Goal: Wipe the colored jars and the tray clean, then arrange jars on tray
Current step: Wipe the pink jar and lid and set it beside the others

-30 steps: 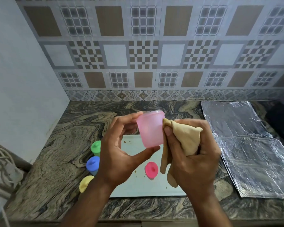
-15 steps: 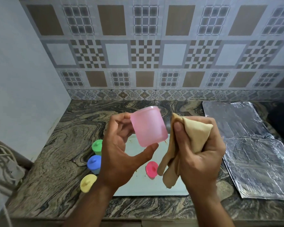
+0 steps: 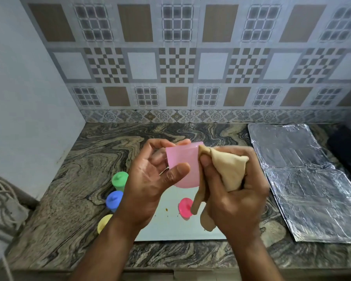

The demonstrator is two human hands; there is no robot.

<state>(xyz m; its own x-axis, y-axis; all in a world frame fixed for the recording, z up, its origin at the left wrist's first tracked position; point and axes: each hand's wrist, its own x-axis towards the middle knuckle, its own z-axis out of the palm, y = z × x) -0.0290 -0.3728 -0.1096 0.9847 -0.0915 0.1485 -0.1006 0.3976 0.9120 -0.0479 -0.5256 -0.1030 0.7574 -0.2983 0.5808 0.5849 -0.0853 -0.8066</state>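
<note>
My left hand (image 3: 150,185) grips a translucent pink jar (image 3: 183,161) with no lid, held in the air above the tray. My right hand (image 3: 233,191) holds a bunched tan cloth (image 3: 227,169) pressed against the jar's right side. Below them lies the pale white tray (image 3: 174,228), flat on the counter, with a few brown crumbs and the pink lid (image 3: 185,206) on it. Left of the tray stand a green jar (image 3: 120,180), a blue jar (image 3: 114,200) and a yellow jar (image 3: 104,223), all lidded; the yellow one is partly behind my left forearm.
The marbled stone counter (image 3: 73,191) ends at a front edge near me. A sheet of crinkled foil (image 3: 304,179) covers its right side, with a dark object (image 3: 346,151) beyond it. A plain wall (image 3: 28,98) stands at the left and a tiled wall (image 3: 176,57) behind.
The pink jar has turned in my left hand and come down closer to the tray. My right hand has brought the cloth back against the jar's side.
</note>
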